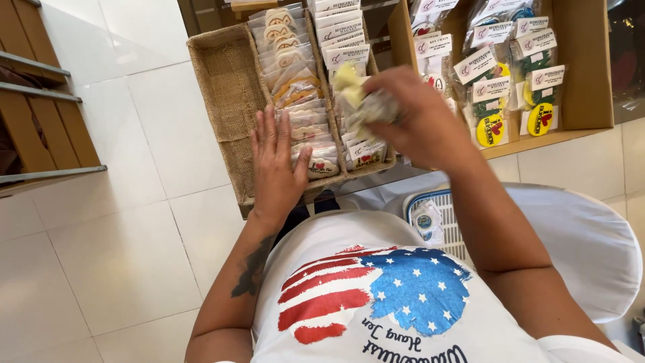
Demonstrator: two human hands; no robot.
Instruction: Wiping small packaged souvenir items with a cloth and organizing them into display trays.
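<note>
My left hand (pixel 275 161) lies flat, fingers spread, on the rows of small clear packets (pixel 295 87) standing in a woven burlap-lined basket (pixel 225 87). My right hand (pixel 416 114) hovers over the basket's right row and grips a bunch of clear packets with pale yellow pieces (pixel 359 94). The held bunch is blurred. More packets with white header cards (pixel 339 30) fill the right side of the basket.
A cardboard box (pixel 584 67) to the right holds bagged yellow and green key chains (pixel 494 128). A white plastic basket (pixel 440 222) with a few packets rests by my lap on white cloth. Wooden steps (pixel 40 114) stand at left on the white tiled floor.
</note>
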